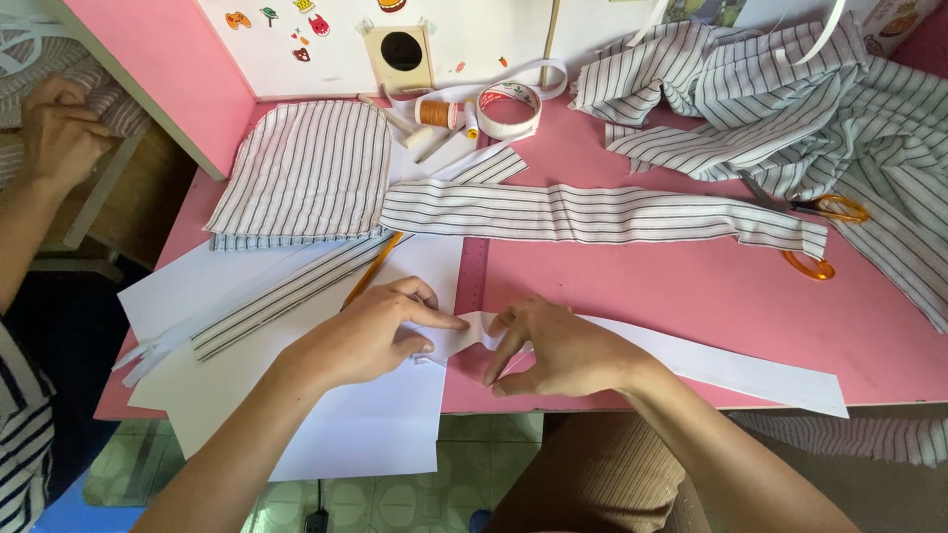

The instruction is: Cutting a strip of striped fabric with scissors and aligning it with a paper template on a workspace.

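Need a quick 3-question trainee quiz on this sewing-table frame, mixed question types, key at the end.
1. True or false: both hands, left hand and right hand, touch the long white paper strip.
2. Which thing lies nearest the orange-handled scissors?
A. roll of tape
B. spool of orange thread
C. pile of striped fabric
3. Fill in: the long striped fabric band lies flat on the ___ table.

Key: 1 true; 2 C; 3 pink.
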